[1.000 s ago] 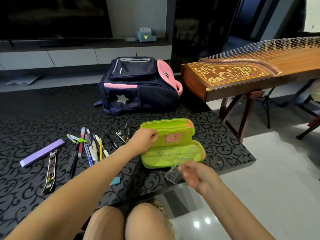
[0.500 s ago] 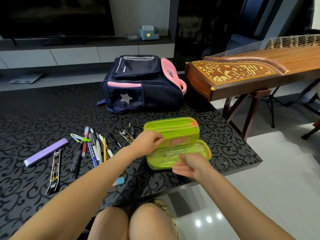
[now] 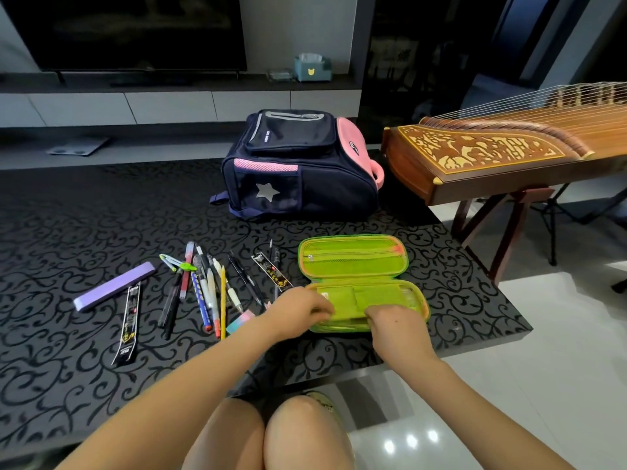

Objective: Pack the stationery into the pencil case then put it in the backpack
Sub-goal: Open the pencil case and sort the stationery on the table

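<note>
Left hand (image 3: 298, 310), right hand (image 3: 395, 322), gripping pencil case (image 3: 353, 262)

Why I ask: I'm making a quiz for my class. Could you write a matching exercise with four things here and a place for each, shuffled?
Things:
1. backpack
2. case
3. purple bar
4. tissue box

Places:
A. on the shelf below the TV
B. open, at the near edge of the table
C. leftmost on the table
D. at the table's far side

Pairs: 1-D, 2-B, 3-C, 4-A
</note>
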